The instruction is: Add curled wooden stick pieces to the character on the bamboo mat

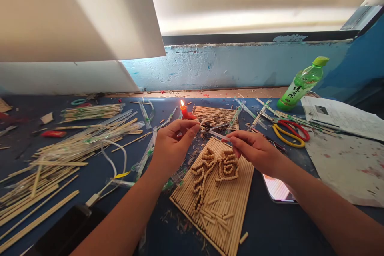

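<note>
Both hands hover over a mat of bamboo sticks (237, 204) that carries shapes built from short stick pieces (228, 165). My right hand (255, 150) pinches a thin clear stick (216, 134) whose tip points toward a small lit red candle (184, 111). My left hand (172, 144) is curled, thumb and forefinger pinched on something I cannot make out, just below the flame. Loose cut pieces (216, 216) lie on the mat's near end.
Heaps of chopsticks and clear wrappers (60, 156) cover the left of the blue table. A second stick mat (214, 115) lies behind the candle. Red and yellow pliers (289, 133), a green bottle (303, 84), papers (345, 160) and a phone (277, 190) sit right.
</note>
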